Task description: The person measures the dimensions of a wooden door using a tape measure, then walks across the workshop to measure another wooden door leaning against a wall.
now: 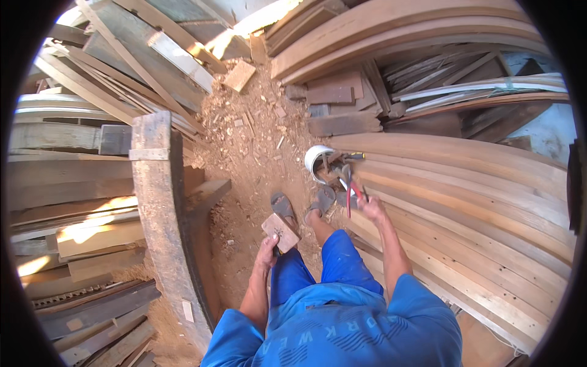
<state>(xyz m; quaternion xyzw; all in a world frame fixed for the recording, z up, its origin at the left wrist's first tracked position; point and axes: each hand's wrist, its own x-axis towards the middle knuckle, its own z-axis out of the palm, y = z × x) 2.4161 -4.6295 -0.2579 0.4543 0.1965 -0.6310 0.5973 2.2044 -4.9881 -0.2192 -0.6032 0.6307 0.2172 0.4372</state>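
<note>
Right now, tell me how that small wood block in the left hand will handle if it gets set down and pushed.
The wood block looks solid and squarish, so probably stiff and unlikely to roll. It fits the left hand, so likely light. On the sawdust floor it would probably drag, not slide.

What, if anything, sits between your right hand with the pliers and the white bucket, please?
Nothing visible blocks it. The right hand holds the red-handled pliers just beside the bucket, above the planks; only tools in the bucket lie between.

Left hand [267, 249] closed in grip, arm lowered; right hand [371, 208] gripping, arm extended forward.
</note>
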